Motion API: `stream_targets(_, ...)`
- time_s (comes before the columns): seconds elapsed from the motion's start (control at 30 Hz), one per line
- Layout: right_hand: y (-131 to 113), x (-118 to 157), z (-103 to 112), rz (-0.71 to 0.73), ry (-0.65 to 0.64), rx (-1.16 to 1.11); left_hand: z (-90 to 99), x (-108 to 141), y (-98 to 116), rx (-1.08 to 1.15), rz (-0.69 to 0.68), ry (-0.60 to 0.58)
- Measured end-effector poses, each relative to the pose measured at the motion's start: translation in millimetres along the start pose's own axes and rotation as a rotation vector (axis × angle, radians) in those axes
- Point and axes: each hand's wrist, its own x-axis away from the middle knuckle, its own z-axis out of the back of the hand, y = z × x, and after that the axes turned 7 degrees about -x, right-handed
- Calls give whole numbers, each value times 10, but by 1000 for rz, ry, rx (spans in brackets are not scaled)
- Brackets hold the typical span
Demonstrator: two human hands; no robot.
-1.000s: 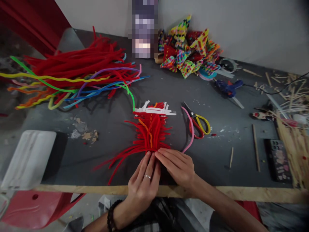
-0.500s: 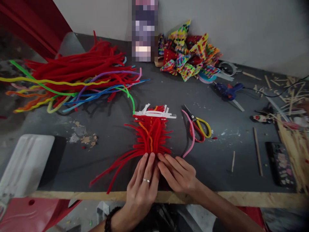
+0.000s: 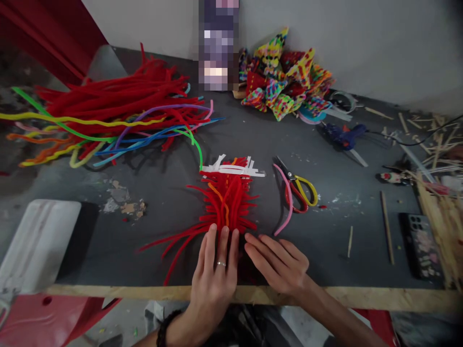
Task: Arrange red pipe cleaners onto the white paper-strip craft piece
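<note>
**Red pipe-cleaner weave under two flat hands**

Red pipe-cleaner weave (image 3: 227, 202) lies at the middle of the dark table (image 3: 162, 202), its near end hidden beneath the hands. At far left a white tray (image 3: 39, 241) runs off the frame edge, and behind it a loose pile of pipe cleaners (image 3: 108, 111), mostly red, spills past the left border. The left hand (image 3: 217, 270), fingers spread flat and gripping nothing, presses on the weave's near end; a ring shows on one finger. The right hand (image 3: 280, 262) rests open just beside it, fingertips near the red strands; whether they touch is unclear. Scissors (image 3: 298, 188) lie to the right with a pink pipe cleaner (image 3: 287, 202) alongside. A phone (image 3: 421, 246) sits at far right beside a blurred heap of wooden sticks (image 3: 443, 212).
</note>
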Motion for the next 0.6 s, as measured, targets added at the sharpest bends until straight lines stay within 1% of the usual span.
stream_targets(0.1,-7,18,-12,16,-50,-22,-23,-5,-35,71,13,23)
stream_targets(0.17,-7,18,-27,-2,-89,-24,-41,-12,-63,102,17,40)
stream_targets(0.33,4,-3,-66,3,-79,-21,-68,-11,-82,106,14,45)
stream_targets(0.5,-21,-15,-68,51,-99,71,-90,-6,-88,137,26,39)
stream_targets(0.6,-36,-44,-46,93,-145,146,-91,-14,-120,165,30,55)
